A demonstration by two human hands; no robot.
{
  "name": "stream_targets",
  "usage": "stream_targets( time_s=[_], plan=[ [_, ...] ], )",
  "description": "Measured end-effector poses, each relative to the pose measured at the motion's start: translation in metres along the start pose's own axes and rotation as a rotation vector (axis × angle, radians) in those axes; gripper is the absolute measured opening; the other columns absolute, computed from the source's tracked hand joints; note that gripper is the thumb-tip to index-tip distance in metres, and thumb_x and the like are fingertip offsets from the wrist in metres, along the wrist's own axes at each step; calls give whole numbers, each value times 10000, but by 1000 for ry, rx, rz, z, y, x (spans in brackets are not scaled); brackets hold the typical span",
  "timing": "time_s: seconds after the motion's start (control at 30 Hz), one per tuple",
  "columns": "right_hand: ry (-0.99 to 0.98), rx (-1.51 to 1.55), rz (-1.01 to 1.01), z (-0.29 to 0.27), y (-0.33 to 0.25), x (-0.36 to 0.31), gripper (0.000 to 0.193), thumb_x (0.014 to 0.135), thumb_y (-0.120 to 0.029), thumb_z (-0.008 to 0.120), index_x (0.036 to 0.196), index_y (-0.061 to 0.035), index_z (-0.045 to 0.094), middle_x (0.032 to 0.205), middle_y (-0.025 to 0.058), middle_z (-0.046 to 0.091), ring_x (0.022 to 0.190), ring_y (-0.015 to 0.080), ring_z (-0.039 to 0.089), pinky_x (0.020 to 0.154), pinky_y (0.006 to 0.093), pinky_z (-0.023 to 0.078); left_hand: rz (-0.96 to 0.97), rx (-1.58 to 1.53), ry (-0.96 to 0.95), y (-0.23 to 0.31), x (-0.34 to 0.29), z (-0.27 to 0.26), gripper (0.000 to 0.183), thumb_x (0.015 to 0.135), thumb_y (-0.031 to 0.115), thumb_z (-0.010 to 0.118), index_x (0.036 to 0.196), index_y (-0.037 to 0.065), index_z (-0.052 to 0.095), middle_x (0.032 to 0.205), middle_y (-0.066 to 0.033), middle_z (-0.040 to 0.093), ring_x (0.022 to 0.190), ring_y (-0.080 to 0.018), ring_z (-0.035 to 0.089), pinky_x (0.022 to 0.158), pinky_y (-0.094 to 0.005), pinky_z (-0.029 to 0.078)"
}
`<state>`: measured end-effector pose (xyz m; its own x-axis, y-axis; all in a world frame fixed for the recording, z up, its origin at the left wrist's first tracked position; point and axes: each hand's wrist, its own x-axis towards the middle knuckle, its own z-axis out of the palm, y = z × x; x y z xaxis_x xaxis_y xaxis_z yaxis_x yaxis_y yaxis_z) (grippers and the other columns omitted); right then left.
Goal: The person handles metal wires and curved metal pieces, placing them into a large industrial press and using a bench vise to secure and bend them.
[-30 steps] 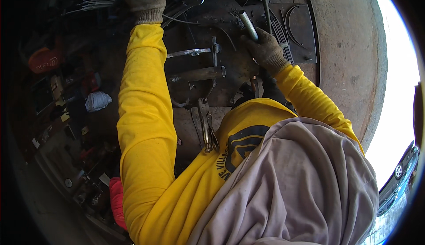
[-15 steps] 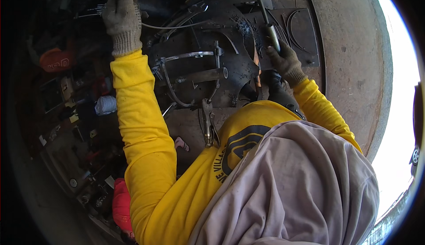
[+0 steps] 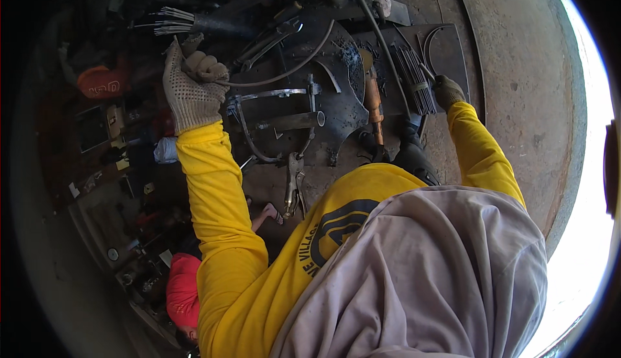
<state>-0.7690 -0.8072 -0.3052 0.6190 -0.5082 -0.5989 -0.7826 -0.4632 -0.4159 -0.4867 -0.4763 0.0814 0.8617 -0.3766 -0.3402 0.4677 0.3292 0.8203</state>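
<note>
Maybe to steady it, I have the left hand [image 3: 194,86] pinching a curved rod [image 3: 294,73] beyond the metal frame [image 3: 284,92], the right hand [image 3: 448,91] gripping a tube [image 3: 427,71].

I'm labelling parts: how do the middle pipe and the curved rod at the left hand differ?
The pipe is thick; the rod is much thinner. The pipe is straight; the rod bends in an arc. The rod reaches the left hand; the pipe lies clear of it. Both look metallic.
</note>
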Motion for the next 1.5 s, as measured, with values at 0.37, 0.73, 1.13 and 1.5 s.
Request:
stream_targets(
  time_s=[0.37,0.73,1.13,1.5],
  plan=[
    [331,66,-43,17,2,-3,436,972,-378,495,1340,-168,599,1307,176,620,1159,388,614,1014,464,467,-61,-245,-229,-16,-62,2,398,1049,356,448,923,44,660,573,85,348,542,-66,320,584,-257,323],
    [968,93,-1447,-99,-215,-239,515,764,-264,805,1222,-94,640,1115,101,665,830,219,663,700,347,545,-64,-569,-467,-35,-107,-43,437,1056,348,417,1144,10,679,608,79,491,558,-63,423,602,-263,370],
    [977,-162,-1251,-78,-229,-280,250,895,-71,648,1143,-84,680,1060,88,699,977,256,683,837,345,558,-92,-415,-332,-28,-168,-46,412,1042,382,487,973,18,666,819,-88,686,783,-253,659,730,-389,509],
    [766,80,-1361,-83,-224,-331,224,867,96,523,1032,22,656,941,161,649,838,270,652,724,345,540,1764,1428,-240,-1,-213,-75,260,899,116,670,1141,25,638,982,-153,659,930,-260,661,795,-377,540]
  ],
)
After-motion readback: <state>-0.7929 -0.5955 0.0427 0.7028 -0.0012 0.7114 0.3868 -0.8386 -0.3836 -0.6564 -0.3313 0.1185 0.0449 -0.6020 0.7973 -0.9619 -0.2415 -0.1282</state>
